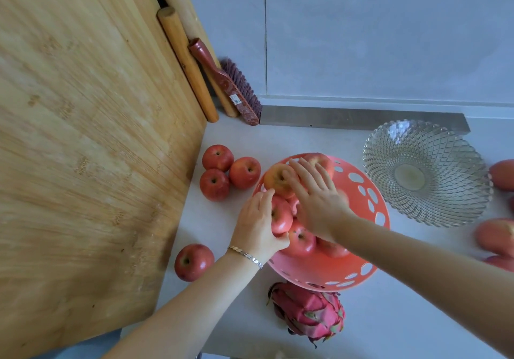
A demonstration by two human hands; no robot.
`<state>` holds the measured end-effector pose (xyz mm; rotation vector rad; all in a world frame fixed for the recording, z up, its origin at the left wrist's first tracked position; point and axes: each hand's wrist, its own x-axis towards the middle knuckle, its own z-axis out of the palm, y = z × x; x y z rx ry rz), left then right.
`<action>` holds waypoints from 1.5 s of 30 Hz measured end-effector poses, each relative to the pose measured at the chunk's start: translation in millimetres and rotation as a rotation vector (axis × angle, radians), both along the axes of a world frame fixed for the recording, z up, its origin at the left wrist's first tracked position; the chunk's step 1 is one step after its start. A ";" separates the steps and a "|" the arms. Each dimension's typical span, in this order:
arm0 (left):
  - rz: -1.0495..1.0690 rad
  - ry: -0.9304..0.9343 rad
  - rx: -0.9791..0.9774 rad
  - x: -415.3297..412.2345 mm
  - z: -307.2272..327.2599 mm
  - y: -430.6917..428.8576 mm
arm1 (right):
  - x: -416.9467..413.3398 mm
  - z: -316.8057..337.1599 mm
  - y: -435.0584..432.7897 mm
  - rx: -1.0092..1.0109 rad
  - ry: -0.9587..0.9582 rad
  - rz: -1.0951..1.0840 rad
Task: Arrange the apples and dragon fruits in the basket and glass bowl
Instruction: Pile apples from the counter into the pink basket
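- Reddish fruits (498, 236) at the counter's right edge are cut off, too blurred to name.
- The left hand (257, 225) grips an apple (281, 215) in the orange basket (328, 269); the right hand (314, 197) lies flat and open over the pile, hiding some apples.
- Glass bowl (425, 172) sits toward the back right corner, a dragon fruit (308, 310) at the front edge.
- Pale counter (389, 317), grey wall, wooden board (83, 136) leaning at left.

Both hands reach into the orange basket (372, 219) on the pale surface (389, 317). The left hand (257, 225) grips a red apple (281, 217) at the basket's left rim; the right hand (314, 197) lies flat over the yellowish apple (275, 180) and others. Three apples (229, 171) sit left, a dragon fruit (308, 310) near, the empty glass bowl (422, 172) right.
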<state>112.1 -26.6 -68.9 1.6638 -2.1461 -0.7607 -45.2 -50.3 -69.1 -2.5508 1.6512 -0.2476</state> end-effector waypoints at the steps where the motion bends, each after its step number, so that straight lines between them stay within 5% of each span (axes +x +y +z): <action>1: 0.010 0.015 0.008 0.4 0.2 -0.3 | -3.4 -2.7 11.1 -0.044 -0.050 -0.028; 8: -0.014 -0.018 0.044 1.8 0.4 -5.0 | -10.7 -35.6 55.5 0.391 0.129 -0.068; 21: -0.081 -0.133 0.030 -0.1 -0.8 -10.4 | 4.7 -36.0 46.6 0.334 0.205 -0.073; 28: -0.159 -0.384 -0.009 4.1 -4.2 -7.4 | -3.6 -27.2 46.5 0.447 0.074 -0.121; 34: 0.064 -0.061 -0.158 32.5 16.6 -1.5 | -3.7 15.3 45.8 0.475 -0.226 -0.214; 36: 0.194 -0.196 -0.079 58.3 8.1 6.3 | -0.1 29.2 49.0 0.401 -0.360 -0.206; 40: 0.349 -0.561 0.441 101.8 -22.1 31.5 | 16.3 48.9 53.0 0.362 -0.514 -0.143; 45: 0.448 -0.300 0.484 108.8 -26.7 45.6 | 29.1 50.1 57.2 0.364 -0.508 -0.118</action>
